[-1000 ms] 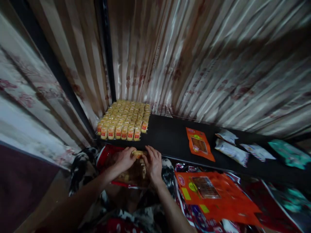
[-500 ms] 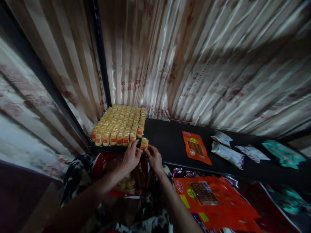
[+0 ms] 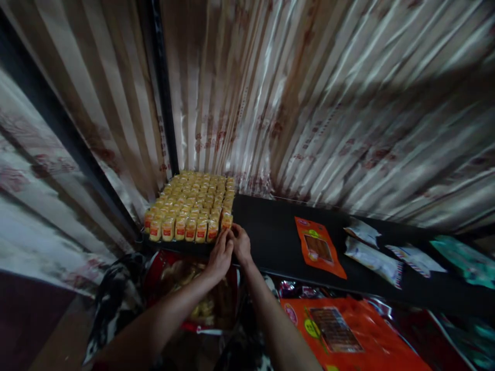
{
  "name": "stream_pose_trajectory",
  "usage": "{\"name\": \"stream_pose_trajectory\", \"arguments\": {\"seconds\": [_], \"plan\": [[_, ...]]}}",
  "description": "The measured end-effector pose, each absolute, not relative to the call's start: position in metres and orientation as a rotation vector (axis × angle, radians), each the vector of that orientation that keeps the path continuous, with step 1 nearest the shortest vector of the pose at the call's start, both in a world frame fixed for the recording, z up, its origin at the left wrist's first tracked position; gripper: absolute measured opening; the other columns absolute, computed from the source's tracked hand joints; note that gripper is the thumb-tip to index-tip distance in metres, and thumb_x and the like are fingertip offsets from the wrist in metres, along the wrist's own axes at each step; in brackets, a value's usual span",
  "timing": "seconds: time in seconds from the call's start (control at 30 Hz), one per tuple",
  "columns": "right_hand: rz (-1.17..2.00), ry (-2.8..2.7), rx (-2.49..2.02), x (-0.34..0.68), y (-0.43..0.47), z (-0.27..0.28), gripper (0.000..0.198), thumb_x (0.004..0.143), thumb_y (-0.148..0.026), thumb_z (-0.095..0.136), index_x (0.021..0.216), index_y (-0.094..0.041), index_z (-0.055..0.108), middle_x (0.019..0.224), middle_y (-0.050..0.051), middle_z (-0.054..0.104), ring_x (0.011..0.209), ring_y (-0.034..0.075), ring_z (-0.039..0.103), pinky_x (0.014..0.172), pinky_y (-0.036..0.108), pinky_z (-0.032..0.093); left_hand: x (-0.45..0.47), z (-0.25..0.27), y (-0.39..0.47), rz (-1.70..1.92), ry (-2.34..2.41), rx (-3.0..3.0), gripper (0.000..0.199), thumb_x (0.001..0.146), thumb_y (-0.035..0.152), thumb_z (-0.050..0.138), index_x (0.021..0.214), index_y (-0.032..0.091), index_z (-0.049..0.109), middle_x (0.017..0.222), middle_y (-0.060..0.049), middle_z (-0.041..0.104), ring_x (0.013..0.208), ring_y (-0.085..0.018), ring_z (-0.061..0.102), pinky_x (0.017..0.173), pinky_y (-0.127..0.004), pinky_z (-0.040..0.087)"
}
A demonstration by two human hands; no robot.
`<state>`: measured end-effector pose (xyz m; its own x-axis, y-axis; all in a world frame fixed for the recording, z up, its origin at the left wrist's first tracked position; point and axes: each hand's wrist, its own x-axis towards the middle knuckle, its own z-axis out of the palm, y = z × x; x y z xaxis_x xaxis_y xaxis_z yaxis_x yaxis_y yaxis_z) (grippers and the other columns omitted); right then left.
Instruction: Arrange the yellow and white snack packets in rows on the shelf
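Note:
Small yellow snack packets (image 3: 189, 206) with red labels stand in tight rows on a black shelf (image 3: 266, 221). At the front right corner of this block is one small yellow packet (image 3: 227, 220), with the fingers of both hands at its lower end. My left hand (image 3: 221, 253) is closed, its fingertips against the packet's base. From the right, my right hand (image 3: 240, 243) is closed with its fingers bent at the packet's lower right side. The fingertips are partly hidden, and the two hands touch each other.
A red container (image 3: 152, 273) with more yellow packets sits below the shelf edge, between the legs. Farther right on the shelf lie an orange pouch (image 3: 320, 247), white packets (image 3: 373, 260) and a green packet (image 3: 464, 257). A large orange bag (image 3: 348, 330) lies lower right. Striped sheeting (image 3: 290, 103) hangs behind.
The small packet, held in front of the block before, is now at the front end of the rightmost row. My hands have moved closer together. The view has shifted slightly.

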<state>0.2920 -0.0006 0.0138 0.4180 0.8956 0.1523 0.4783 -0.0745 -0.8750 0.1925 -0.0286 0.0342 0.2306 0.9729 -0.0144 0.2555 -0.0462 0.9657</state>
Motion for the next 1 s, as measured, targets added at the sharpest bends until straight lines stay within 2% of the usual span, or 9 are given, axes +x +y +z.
{"name": "stream_pose_trajectory", "arguments": {"seconds": [0.2, 0.3, 0.4, 0.53, 0.77, 0.87, 1.0], "plan": [[0.538, -1.174, -1.642, 0.288, 0.01, 0.006, 0.033, 0.077, -0.035, 0.051, 0.103, -0.019, 0.063, 0.093, 0.006, 0.068, 0.084, 0.02, 0.062, 0.079, 0.033, 0.049, 0.196, 0.032, -0.023, 0.878, 1.202, 1.467, 0.054, 0.09, 0.029, 0.035, 0.138, 0.005, 0.037, 0.149, -0.015, 0.03, 0.139, -0.019, 0.025, 0.117, -0.036, 0.016], [0.526, -1.137, -1.659, 0.286, 0.011, 0.002, 0.039, 0.076, -0.036, 0.052, 0.109, -0.017, 0.06, 0.096, 0.008, 0.066, 0.085, 0.02, 0.061, 0.08, 0.034, 0.049, 0.196, 0.031, -0.02, 0.911, 1.186, 1.443, 0.052, 0.09, 0.029, 0.036, 0.137, 0.008, 0.039, 0.148, -0.014, 0.032, 0.139, -0.019, 0.027, 0.117, -0.037, 0.016], [0.441, -1.117, -1.695, 0.286, 0.01, 0.0, 0.047, 0.074, -0.036, 0.052, 0.114, -0.013, 0.059, 0.106, 0.013, 0.062, 0.094, 0.023, 0.059, 0.085, 0.036, 0.047, 0.196, 0.029, -0.018, 0.939, 1.162, 1.434, 0.051, 0.09, 0.03, 0.037, 0.137, 0.01, 0.04, 0.148, -0.012, 0.034, 0.138, -0.019, 0.028, 0.117, -0.037, 0.017], [0.451, -1.192, -1.64, 0.287, 0.012, -0.001, 0.045, 0.077, -0.036, 0.048, 0.117, -0.017, 0.059, 0.109, 0.01, 0.063, 0.098, 0.022, 0.058, 0.09, 0.037, 0.045, 0.199, 0.025, -0.017, 0.937, 1.143, 1.387, 0.053, 0.09, 0.035, 0.038, 0.137, 0.011, 0.04, 0.149, -0.012, 0.031, 0.139, -0.019, 0.025, 0.117, -0.035, 0.016], [0.477, -1.204, -1.634, 0.291, 0.018, -0.008, 0.046, 0.077, -0.036, 0.049, 0.117, -0.018, 0.06, 0.109, 0.009, 0.065, 0.097, 0.022, 0.058, 0.089, 0.037, 0.046, 0.207, 0.018, -0.014, 0.978, 1.161, 1.344, 0.055, 0.089, 0.035, 0.04, 0.138, 0.008, 0.039, 0.149, -0.013, 0.03, 0.139, -0.02, 0.025, 0.118, -0.035, 0.015], [0.49, -1.171, -1.589, 0.289, 0.02, -0.01, 0.049, 0.076, -0.037, 0.05, 0.119, -0.015, 0.059, 0.115, 0.012, 0.063, 0.103, 0.024, 0.057, 0.095, 0.039, 0.043, 0.207, 0.018, -0.013, 1.006, 1.143, 1.298, 0.054, 0.089, 0.036, 0.042, 0.137, 0.012, 0.042, 0.149, -0.01, 0.032, 0.139, -0.019, 0.026, 0.117, -0.032, 0.016], [0.57, -1.149, -1.521, 0.287, 0.021, -0.009, 0.053, 0.076, -0.038, 0.049, 0.122, -0.013, 0.056, 0.12, 0.013, 0.061, 0.108, 0.024, 0.056, 0.098, 0.04, 0.041, 0.206, 0.019, -0.013, 1.014, 1.124, 1.298, 0.052, 0.089, 0.036, 0.04, 0.137, 0.015, 0.042, 0.149, -0.008, 0.03, 0.139, -0.019, 0.025, 0.117, -0.035, 0.016]]}}
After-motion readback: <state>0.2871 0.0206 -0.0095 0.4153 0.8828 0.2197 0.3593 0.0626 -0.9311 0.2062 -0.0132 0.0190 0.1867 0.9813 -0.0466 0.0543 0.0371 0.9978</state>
